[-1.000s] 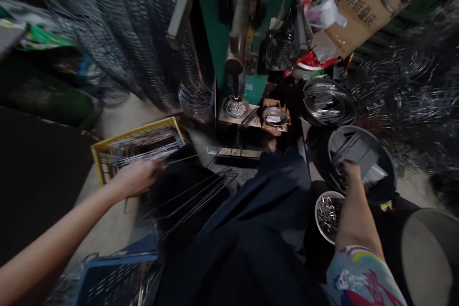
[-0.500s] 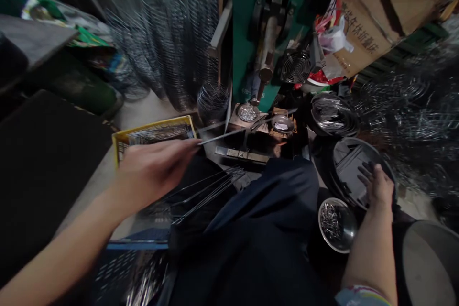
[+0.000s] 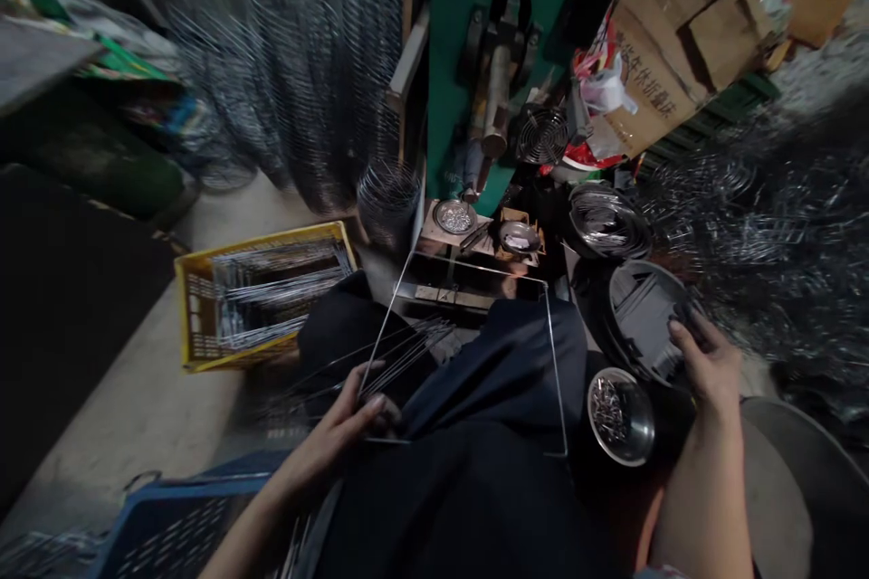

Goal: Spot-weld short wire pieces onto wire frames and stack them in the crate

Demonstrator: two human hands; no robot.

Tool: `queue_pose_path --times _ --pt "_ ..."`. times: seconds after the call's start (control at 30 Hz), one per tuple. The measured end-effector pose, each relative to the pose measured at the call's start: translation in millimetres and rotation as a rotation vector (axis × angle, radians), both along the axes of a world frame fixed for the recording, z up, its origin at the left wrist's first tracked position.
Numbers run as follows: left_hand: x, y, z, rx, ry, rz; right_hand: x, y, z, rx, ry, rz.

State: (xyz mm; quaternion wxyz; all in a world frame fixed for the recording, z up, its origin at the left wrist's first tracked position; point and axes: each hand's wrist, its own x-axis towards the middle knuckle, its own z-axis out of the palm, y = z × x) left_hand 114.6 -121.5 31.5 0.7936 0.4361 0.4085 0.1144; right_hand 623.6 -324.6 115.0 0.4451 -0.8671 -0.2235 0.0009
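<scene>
My left hand (image 3: 357,421) is closed around one side of a thin rectangular wire frame (image 3: 482,268), which spans above my lap. The frame's lower edge shows only in part. On my dark trousers, beside that hand, lies a bundle of straight wires (image 3: 407,355). My right hand (image 3: 710,357) is at the right rim of a round pan (image 3: 615,348) of flat grey metal strips (image 3: 642,317). Its thumb and dark fingertips are drawn together, but what is between them is too dark to make out. Just below stands a metal bowl (image 3: 642,430) of small rivet-like pieces.
A green machine (image 3: 454,63) stands ahead, with a small dish of shiny bits (image 3: 454,217) under its head. To the left is a yellow crate (image 3: 186,326) of wire frames, with a blue crate (image 3: 156,493) nearer. Wire piles (image 3: 760,217) and a cardboard box (image 3: 652,63) flank the right.
My left hand has moved down and right from over the yellow crate, bringing the wire frame across my lap. My right hand's spread fingers have drawn together at the pan.
</scene>
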Motion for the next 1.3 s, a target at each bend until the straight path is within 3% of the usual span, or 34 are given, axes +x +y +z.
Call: queue_pose_path --times 0.07,0.13,0.23,0.33,0.47,0.6,0.73,0.83,1.0,1.3 --pt "-13.7 -2.1 3.2 -0.054 0.042 -0.043 -16.5 7.3 4.0 -0.039 -0.024 0.055" --pt "-23.8 -3.0 4.1 -0.064 0.057 0.010 -34.3 16.7 4.5 -0.068 -0.023 0.123" --pt "-34.3 -6.3 3.3 -0.126 0.013 0.166 -58.2 29.3 6.3 -0.098 0.021 0.246" --pt "-39.2 -11.3 6.3 -0.163 0.038 0.341 -74.4 35.1 18.6 -0.097 0.058 0.353" --pt "-25.2 -13.0 14.9 -0.121 0.003 0.380 -93.9 39.0 45.4 -0.125 0.005 0.497" --pt "0.2 -6.3 23.6 -0.073 -0.074 0.351 -130.6 53.2 56.8 -0.195 -0.040 0.855" --pt "12.7 0.2 31.0 -0.035 -0.071 0.331 -173.7 76.2 38.8 -0.257 -0.089 1.175" --pt "15.0 2.9 33.3 -0.030 -0.061 0.321 -194.7 91.4 17.1 -0.300 -0.113 1.274" --pt "17.1 4.6 30.3 -0.020 -0.076 0.290 -207.3 106.4 -5.1 -0.313 -0.117 1.321" --pt "19.8 6.4 28.3 -0.022 -0.121 0.269 -214.5 119.7 -15.9 -0.330 -0.119 1.324"
